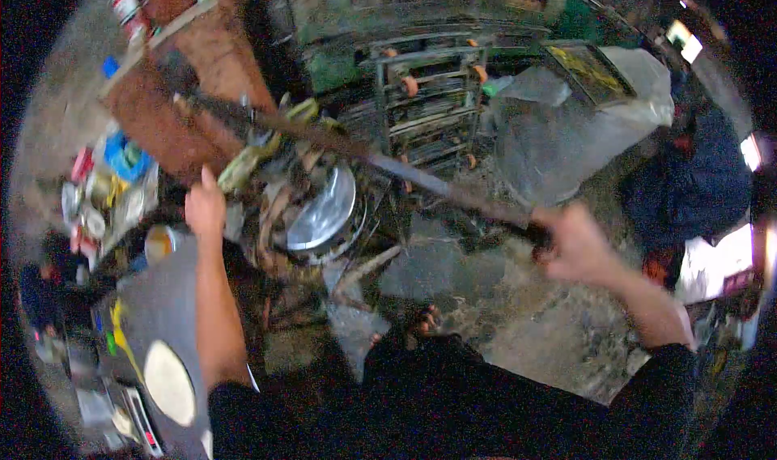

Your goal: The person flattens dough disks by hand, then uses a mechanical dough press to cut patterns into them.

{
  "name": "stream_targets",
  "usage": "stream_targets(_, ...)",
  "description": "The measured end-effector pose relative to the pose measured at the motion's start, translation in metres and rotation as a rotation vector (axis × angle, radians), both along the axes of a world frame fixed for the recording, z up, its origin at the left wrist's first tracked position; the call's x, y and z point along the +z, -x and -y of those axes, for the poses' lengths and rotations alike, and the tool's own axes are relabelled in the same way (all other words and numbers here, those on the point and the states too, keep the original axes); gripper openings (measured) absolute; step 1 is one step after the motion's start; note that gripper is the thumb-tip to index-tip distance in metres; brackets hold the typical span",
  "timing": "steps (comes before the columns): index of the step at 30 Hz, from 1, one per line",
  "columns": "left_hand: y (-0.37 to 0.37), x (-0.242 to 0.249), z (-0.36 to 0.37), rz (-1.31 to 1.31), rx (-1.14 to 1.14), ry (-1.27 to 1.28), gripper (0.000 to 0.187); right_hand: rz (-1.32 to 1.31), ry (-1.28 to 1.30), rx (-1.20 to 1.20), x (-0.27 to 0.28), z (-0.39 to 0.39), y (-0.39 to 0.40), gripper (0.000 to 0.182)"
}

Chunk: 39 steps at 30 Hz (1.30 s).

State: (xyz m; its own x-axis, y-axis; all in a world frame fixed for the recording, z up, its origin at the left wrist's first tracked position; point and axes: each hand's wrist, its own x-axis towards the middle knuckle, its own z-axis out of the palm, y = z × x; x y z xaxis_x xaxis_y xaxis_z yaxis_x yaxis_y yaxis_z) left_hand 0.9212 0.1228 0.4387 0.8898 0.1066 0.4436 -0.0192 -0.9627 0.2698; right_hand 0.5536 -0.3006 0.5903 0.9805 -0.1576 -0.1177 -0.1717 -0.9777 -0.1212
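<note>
My right hand (573, 243) is closed around the dark end of a long, rusty metal rod (413, 176). It slants up and left across the view, blurred, with a brighter stretch near its middle. My left hand (206, 205) is held out at the left with one digit raised and nothing visible in it. Its other fingers are blurred. To its right, beneath the rod in this view, a shiny metal basin (325, 210) sits tilted among pieces of wood (271, 225). A pale round flat disc (170, 383) lies on the grey table (166, 294) below my left hand.
A brown surface (218, 63) with red-and-white cans (125, 5) is at the upper left. Cluttered containers, one a blue bowl (128, 159), stand at the left. A metal rack with orange wheels (429, 104) and a plastic-covered stack (550, 144) are ahead. A dark-clothed person (688, 176) is at right.
</note>
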Motion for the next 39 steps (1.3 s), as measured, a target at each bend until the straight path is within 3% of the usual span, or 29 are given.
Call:
stream_targets(3, 0.016, -0.008, 0.011, 0.052, 0.041, 0.003, 0.067, 0.209, -0.192, 0.006, -0.195, 0.031, 0.030, 0.031)
stream_targets(4, 0.035, 0.010, 0.025, 0.003, 0.107, 0.170, 0.066, 0.285, -0.231, 0.042, -0.252, 0.034, 0.037, 0.034)
stream_targets(5, 0.030, -0.001, 0.014, 0.048, 0.040, 0.068, 0.067, 0.147, -0.243, 0.006, -0.250, 0.036, 0.045, 0.031)
stream_targets(7, 0.018, -0.003, 0.003, -0.002, -0.011, 0.121, 0.069, 0.080, -0.240, -0.050, -0.213, 0.016, 0.055, 0.031)
stream_targets(8, 0.013, -0.008, 0.000, 0.054, -0.023, 0.105, 0.065, 0.037, -0.228, -0.030, -0.178, 0.014, 0.042, 0.030)
stream_targets(9, 0.008, 0.000, 0.000, -0.049, 0.003, 0.153, 0.062, 0.009, -0.218, 0.034, -0.126, 0.015, 0.034, 0.029)
stream_targets(10, 0.004, -0.002, -0.007, -0.056, -0.080, 0.033, 0.061, -0.036, -0.224, 0.106, -0.078, 0.013, 0.032, 0.029)
stream_targets(12, 0.010, -0.001, -0.006, -0.008, -0.134, -0.115, 0.061, 0.054, -0.157, 0.204, -0.018, 0.015, 0.020, 0.029)
stream_targets(13, 0.020, 0.006, 0.006, 0.013, -0.039, -0.004, 0.061, 0.139, -0.076, 0.310, -0.009, 0.024, 0.013, 0.028)
stream_targets(14, 0.016, 0.007, 0.002, 0.031, 0.066, 0.110, 0.060, 0.138, -0.081, 0.311, -0.026, 0.022, 0.006, 0.028)
stream_targets(16, 0.004, -0.013, -0.012, 0.085, 0.071, 0.121, 0.060, -0.009, -0.227, 0.111, -0.119, 0.021, 0.025, 0.029)
stream_targets(17, 0.003, -0.019, -0.013, 0.100, 0.042, -0.042, 0.061, -0.013, -0.256, 0.048, -0.178, 0.019, 0.031, 0.029)
stream_targets(19, -0.015, -0.038, -0.020, 0.139, -0.002, -0.011, 0.059, 0.000, -0.237, 0.006, -0.294, 0.016, 0.050, 0.030)
stream_targets(20, -0.022, -0.060, -0.041, 0.142, -0.028, -0.010, 0.059, -0.042, -0.222, 0.009, -0.320, 0.014, 0.063, 0.030)
stream_targets(21, 0.007, -0.049, -0.049, 0.162, -0.042, -0.053, 0.059, -0.059, -0.210, 0.032, -0.330, 0.011, 0.068, 0.030)
stream_targets(22, 0.016, -0.029, -0.011, 0.247, -0.042, -0.020, 0.059, 0.048, -0.169, 0.062, -0.322, 0.025, 0.050, 0.033)
stream_targets(23, 0.031, 0.001, 0.006, 0.029, -0.029, 0.222, 0.058, 0.160, -0.131, 0.094, -0.315, 0.036, 0.033, 0.036)
stream_targets(24, 0.027, -0.001, 0.005, 0.064, 0.030, 0.189, 0.059, 0.181, -0.116, 0.118, -0.299, 0.029, 0.030, 0.036)
stream_targets(26, 0.028, -0.007, 0.003, 0.105, 0.041, 0.107, 0.060, 0.370, -0.272, -0.028, -0.262, 0.015, 0.033, 0.043)
stream_targets(27, 0.035, -0.003, 0.005, 0.080, 0.046, 0.158, 0.059, 0.509, -0.184, -0.220, -0.259, -0.002, 0.038, 0.049)
stream_targets(28, 0.041, 0.003, 0.008, 0.042, 0.054, 0.197, 0.058, 0.498, -0.183, -0.196, -0.255, -0.004, 0.040, 0.049)
stream_targets(30, 0.042, 0.003, -0.001, -0.004, -0.057, 0.114, 0.054, -0.012, -0.242, -0.510, -0.254, -0.009, 0.058, 0.054)
stream_targets(32, 0.037, 0.011, -0.007, -0.132, -0.076, 0.084, 0.048, -0.055, -0.510, -0.437, -0.194, 0.002, 0.064, 0.055)
stream_targets(33, 0.048, 0.021, -0.004, 0.027, -0.176, 0.042, 0.042, -0.005, -0.245, -0.249, -0.163, 0.005, 0.062, 0.050)
stream_targets(34, 0.062, 0.045, 0.007, 0.204, -0.276, 0.010, 0.036, 0.234, -0.394, -0.298, -0.095, -0.014, 0.068, 0.040)
stream_targets(35, 0.072, 0.075, 0.023, 0.389, -0.466, 0.156, 0.031, 0.388, -0.400, -0.232, -0.041, -0.021, 0.066, 0.030)
stream_targets(36, 0.087, 0.105, 0.037, 0.568, -0.657, 0.300, 0.026, 0.611, -0.274, -0.038, 0.008, -0.032, 0.057, 0.027)
stream_targets(37, 0.112, 0.140, 0.055, 0.404, -0.762, 0.518, 0.020, 0.683, -0.262, -0.068, 0.046, -0.040, 0.042, 0.028)
stream_targets(39, 0.140, 0.201, 0.094, 0.691, -1.095, 0.451, 0.018, 0.718, 0.113, -0.104, 0.115, -0.063, 0.009, 0.035)
